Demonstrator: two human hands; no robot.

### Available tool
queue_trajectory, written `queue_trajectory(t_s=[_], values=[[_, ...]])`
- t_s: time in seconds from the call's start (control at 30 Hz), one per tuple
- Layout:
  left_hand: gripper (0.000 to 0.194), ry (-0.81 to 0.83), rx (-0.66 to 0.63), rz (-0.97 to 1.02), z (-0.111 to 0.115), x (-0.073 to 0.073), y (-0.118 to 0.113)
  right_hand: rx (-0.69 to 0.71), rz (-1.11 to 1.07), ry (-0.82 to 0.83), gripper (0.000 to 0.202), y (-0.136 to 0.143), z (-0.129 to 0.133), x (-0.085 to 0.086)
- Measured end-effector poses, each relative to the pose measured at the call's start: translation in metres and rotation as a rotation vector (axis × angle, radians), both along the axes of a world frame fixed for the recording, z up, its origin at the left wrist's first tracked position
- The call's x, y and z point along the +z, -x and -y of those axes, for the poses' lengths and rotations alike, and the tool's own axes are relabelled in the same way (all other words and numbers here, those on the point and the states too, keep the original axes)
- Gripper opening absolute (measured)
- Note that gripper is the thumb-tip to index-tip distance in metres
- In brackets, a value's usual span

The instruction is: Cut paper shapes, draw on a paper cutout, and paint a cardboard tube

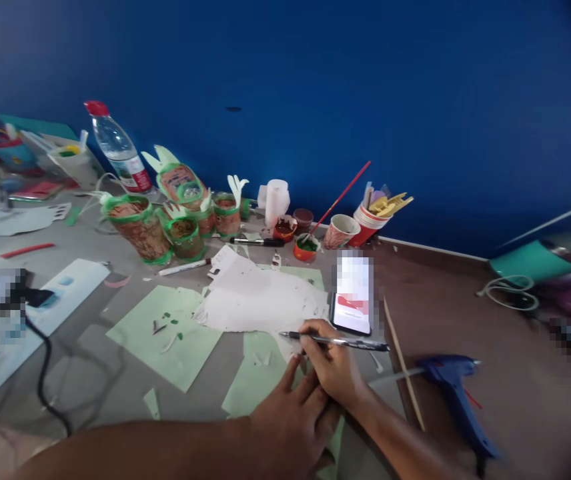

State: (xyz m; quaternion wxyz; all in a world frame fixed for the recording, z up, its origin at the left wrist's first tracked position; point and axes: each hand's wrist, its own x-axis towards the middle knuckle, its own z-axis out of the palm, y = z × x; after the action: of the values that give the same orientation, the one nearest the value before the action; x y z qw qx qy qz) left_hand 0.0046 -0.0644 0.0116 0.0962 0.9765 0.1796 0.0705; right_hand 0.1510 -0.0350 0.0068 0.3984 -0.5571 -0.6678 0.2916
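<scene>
Head view: I see the right hand (pixel 334 365) pinching a pen (pixel 358 343) crosswise, tip leftward at the white paper (pixel 265 297) ahead-left; the left hand (pixel 293 408), fingers spread, sits farther back, its hold unclear.

Irregularly cut white paper sheet (pixel 265 293): mostly flat, small dark marks toward its right edge.
Slim black-and-clear plastic pen (pixel 358 343): nearly level, tip leftward, at the sheet's lower part.
</scene>
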Motion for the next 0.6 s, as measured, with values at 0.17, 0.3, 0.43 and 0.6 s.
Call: queue_trajectory(t_s=[0.17,0.3,0.43,0.6], values=[[0.066,0.023,0.010,0.014,0.0005,-0.0072,-0.0018,-0.014,0.003,0.011,0.011,0.0003,-0.0021,0.0028],[0.062,0.033,0.001,-0.002,-0.0010,-0.0030,-0.0031,0.001,0.016,0.000,0.011,0.0004,-0.0023,0.0038],[0.061,0.046,0.001,0.000,-0.0011,-0.0015,-0.0032,0.011,0.015,-0.005,0.012,0.0005,-0.0022,0.0018],[0.061,0.055,0.000,0.011,0.0008,-0.0061,-0.0031,0.029,0.016,-0.013,0.011,0.0001,-0.0021,-0.0002]])
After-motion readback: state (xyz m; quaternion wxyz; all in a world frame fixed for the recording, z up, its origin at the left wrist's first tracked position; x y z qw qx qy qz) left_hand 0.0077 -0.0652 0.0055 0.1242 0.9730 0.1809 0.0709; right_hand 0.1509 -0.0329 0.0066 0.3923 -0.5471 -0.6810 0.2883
